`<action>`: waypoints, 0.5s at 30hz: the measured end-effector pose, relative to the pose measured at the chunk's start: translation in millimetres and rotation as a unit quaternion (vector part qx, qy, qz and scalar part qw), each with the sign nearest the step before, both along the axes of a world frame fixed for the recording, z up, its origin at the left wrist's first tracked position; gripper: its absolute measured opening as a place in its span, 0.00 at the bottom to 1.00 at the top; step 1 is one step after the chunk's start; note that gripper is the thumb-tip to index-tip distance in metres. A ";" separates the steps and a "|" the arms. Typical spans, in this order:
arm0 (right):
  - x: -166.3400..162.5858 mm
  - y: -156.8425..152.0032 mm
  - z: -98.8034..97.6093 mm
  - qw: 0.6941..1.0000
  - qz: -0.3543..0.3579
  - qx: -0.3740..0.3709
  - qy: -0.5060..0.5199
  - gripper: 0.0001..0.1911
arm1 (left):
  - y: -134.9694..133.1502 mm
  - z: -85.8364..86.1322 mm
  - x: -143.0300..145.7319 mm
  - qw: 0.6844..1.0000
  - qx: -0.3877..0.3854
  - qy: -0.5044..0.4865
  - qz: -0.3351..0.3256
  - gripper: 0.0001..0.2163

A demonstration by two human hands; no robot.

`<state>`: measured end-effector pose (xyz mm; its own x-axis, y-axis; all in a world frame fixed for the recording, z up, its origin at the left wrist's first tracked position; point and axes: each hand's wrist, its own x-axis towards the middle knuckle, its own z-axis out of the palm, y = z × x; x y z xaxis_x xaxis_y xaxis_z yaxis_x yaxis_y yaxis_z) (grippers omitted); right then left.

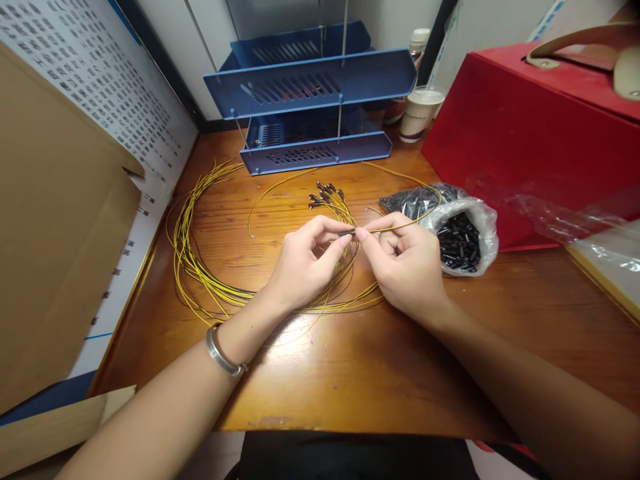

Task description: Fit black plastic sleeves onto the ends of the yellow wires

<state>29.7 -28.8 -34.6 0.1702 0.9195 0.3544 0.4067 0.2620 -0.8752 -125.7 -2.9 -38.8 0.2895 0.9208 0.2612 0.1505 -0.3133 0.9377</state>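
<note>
My left hand [313,257] pinches a small black sleeve [346,233] between thumb and forefinger. Facing it, my right hand [407,260] grips a thin yellow-and-black wire [395,228], whose end meets the sleeve at my fingertips. From there the wire loops up and back over the table. Just beyond my hands lie several wire ends fitted with black sleeves [327,193]. A large coil of yellow and black wires [187,247] spreads to the left and passes beneath my hands. Right of my right hand, an open clear plastic bag [487,230] holds many small black sleeves [457,243].
A blue two-tier tray rack [315,87] stands at the back of the wooden table [320,393]. Beside it are a paper cup [420,117] and a bottle [420,39]. A red box [510,127] occupies the right; cardboard [55,220] leans at left.
</note>
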 end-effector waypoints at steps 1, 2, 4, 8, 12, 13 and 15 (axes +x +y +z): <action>-0.1 0.1 -0.1 1.000 0.003 0.000 0.001 0.06 | 0.0 0.0 0.0 1.000 -0.001 0.000 -0.002 0.07; -0.2 0.3 -0.2 1.000 0.005 0.000 0.002 0.06 | 0.1 -0.1 0.0 1.000 -0.001 -0.001 -0.003 0.07; -0.5 0.6 -0.6 1.000 0.005 -0.002 0.003 0.06 | 0.6 -0.6 0.1 1.000 0.000 -0.003 -0.005 0.06; -0.4 1.8 -1.6 0.999 -0.004 -0.004 0.035 0.06 | 2.2 -2.4 0.4 1.000 -0.001 -0.006 0.003 0.07; 0.0 4.2 -1.8 0.997 -0.014 -0.002 0.075 0.07 | 2.9 -4.0 0.2 1.000 -0.008 -0.013 0.009 0.07; -0.1 4.6 -1.7 0.997 -0.013 -0.002 0.080 0.07 | 2.8 -4.2 0.2 1.000 -0.008 -0.012 0.008 0.07; -0.6 4.7 -1.5 0.996 -0.010 -0.002 0.083 0.08 | 2.4 -4.3 0.1 1.000 -0.005 -0.008 0.006 0.07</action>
<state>29.0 -24.1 -36.0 0.2454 0.9167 0.3154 0.2614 0.2507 -0.9321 -125.6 -0.5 -43.1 0.2750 0.9266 0.2565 0.1391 -0.3023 0.9430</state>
